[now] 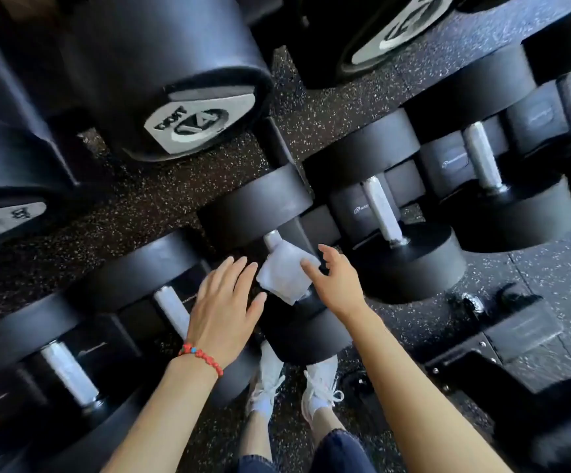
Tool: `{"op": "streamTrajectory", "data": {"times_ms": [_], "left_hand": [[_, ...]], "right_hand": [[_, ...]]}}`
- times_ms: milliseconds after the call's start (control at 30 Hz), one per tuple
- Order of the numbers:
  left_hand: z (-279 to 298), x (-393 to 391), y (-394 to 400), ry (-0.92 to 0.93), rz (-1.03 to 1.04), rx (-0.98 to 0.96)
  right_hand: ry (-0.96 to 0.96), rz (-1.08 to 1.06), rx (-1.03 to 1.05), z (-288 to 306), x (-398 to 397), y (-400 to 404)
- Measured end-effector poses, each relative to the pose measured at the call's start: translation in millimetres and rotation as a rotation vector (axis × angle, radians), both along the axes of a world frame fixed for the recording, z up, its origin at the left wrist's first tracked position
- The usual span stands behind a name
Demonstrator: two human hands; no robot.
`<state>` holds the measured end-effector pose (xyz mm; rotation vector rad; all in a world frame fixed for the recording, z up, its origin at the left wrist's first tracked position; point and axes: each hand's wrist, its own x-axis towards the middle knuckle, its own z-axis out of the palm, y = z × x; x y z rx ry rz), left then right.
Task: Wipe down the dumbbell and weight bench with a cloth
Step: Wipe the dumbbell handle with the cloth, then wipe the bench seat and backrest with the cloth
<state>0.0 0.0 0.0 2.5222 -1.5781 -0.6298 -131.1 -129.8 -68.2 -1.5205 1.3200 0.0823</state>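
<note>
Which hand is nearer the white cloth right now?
Right. The right hand has fingers touching the white cloth on its right edge; the left hand is just beside it, apart.

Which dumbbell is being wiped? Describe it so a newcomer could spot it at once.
Start at the row of black round-headed dumbbells on the low rack that crosses the speckled floor. Find the dumbbell just ahead of the person's white shoes, between the left hand and right hand. Only its handle has a white cloth draped over it; its neighbours' steel handles are bare.
</note>
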Motion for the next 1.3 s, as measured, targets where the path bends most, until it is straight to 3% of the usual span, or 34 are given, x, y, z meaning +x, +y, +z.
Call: {"op": "streamTrajectory", "data": {"times_ms": [200,367,633,967,1100,1300], "left_hand": [[-31,5,2,0.061,0.041,-0.011],[-40,6,7,0.100,0.065,0.006],[-25,11,8,0.153,0.036,-0.017],[26,4,-20,0.154,-0.132,-0.103],[44,-19,-37,0.149,-0.234,-0.158],[55,-80,-57,0.177,-0.374,-0.179]], "right_hand": [[0.052,-0.031,0.146,-39,22,-1],[-0.036,-0.157,0.267,-49,25,-8],[-0.106,-0.346,0.171,-27,23,4],[-0.616,-0.949,0.607,55,-44,22],[-0.724,-1.025,0.562,77,-83,35],[-0.763,-1.079,0.323,95,-157,52]]}}
